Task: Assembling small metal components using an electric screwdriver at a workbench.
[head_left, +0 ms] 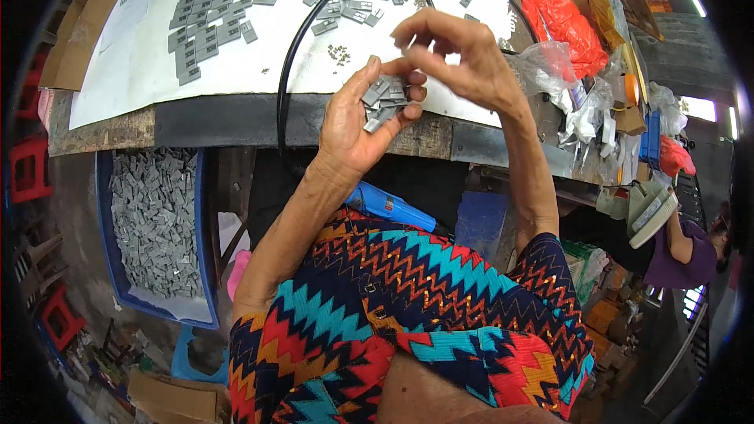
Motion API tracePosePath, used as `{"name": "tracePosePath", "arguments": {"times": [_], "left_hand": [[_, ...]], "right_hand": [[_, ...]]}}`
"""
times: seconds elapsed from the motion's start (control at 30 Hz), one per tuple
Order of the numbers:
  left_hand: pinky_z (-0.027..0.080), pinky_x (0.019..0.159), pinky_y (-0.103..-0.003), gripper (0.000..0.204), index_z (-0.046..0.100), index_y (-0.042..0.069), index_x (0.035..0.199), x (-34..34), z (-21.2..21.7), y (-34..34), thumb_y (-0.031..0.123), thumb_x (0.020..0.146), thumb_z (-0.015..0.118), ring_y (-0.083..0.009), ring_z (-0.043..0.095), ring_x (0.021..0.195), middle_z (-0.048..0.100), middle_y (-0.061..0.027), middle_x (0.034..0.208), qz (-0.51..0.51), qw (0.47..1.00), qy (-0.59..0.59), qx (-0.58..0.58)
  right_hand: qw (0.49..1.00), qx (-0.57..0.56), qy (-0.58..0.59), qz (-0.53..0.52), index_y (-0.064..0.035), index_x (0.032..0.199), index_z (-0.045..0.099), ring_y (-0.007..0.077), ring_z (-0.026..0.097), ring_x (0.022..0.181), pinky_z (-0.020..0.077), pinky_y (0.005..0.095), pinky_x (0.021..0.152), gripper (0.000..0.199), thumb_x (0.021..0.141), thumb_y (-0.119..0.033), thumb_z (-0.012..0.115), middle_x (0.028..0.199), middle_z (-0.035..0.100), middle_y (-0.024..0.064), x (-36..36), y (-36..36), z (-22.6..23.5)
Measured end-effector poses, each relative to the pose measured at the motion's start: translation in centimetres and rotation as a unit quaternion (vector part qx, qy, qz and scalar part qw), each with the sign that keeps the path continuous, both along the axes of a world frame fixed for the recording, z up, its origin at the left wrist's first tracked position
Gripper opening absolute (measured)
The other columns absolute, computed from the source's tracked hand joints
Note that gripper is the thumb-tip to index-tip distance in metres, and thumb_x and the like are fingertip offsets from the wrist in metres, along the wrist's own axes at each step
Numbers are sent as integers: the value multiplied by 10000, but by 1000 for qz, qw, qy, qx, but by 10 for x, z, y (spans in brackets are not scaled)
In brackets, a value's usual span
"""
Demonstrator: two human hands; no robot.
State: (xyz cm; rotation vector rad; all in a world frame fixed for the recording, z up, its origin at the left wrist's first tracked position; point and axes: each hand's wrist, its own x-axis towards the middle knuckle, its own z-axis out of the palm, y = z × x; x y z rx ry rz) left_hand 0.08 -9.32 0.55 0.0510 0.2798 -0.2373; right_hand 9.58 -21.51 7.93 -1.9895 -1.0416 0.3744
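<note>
Patterned shirt (416,290) cut off, left fingers (411,113) cupping overlapping grey pieces (386,94), right fingers (449,25) bent, blurred, hold unclear

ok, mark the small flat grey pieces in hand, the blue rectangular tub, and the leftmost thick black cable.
Small flat grey pieces (385,94): head view, cluster's middle.
Blue rectangular tub (206,255): head view, right wall.
Leftmost thick black cable (286,71): head view, mid-length.

Cradling grey parts (383,94) in the left hand (349,129) at the table (228,120), near golden bits (338,53); holding the right hand (475,63) just beside, half curled.
</note>
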Motion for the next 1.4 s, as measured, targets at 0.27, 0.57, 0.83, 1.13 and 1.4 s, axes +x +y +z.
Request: {"name": "tracePosePath", "arguments": {"times": [0.27, 0.57, 0.83, 1.13, 1.4], "left_hand": [[409, 546, -267, 340, 516, -95, 1009, -4, -1, 3, 223, 924, 435, -214, 512, 721, 544, -185, 848, -20, 999, -17, -24], [382, 505, -255, 342, 514, -90, 1018, -9, -3, 7, 228, 935, 420, -180, 496, 667, 546, -157, 832, -33, 998, -43, -15], [381, 492, -242, 354, 499, -97, 1042, -14, -1, 12, 229, 929, 424, -170, 509, 666, 550, -146, 834, -28, 998, -55, 25], [382, 501, -240, 355, 496, -99, 1044, -14, 1, 11, 225, 936, 402, -164, 510, 666, 547, -141, 839, -31, 997, -52, 40], [388, 502, -249, 353, 524, -82, 1031, -8, 6, 7, 239, 932, 417, -176, 531, 662, 562, -135, 815, -28, 997, -40, 62]], "right_hand": [[953, -83, -292, -1, -74, 971, 587, 184, 605, 765, 504, 306, 633, 210, 767, -25, 585, 924, 569, 58, 43, 19, -58], [935, -151, -320, 16, -33, 891, 557, 252, 581, 754, 479, 349, 650, 162, 736, -41, 602, 822, 559, 90, 41, 18, -53], [920, -229, -318, -9, -17, 856, 514, 262, 573, 723, 469, 360, 620, 185, 696, -16, 606, 803, 548, 112, 37, 21, -49], [901, -245, -359, 3, 9, 845, 498, 276, 578, 713, 476, 357, 619, 191, 690, -17, 608, 785, 546, 134, 34, 24, -48], [993, -95, -49, -52, 31, 887, 558, 123, 552, 641, 464, 263, 589, 181, 733, -58, 594, 699, 559, 55, 33, 8, -24]]}}
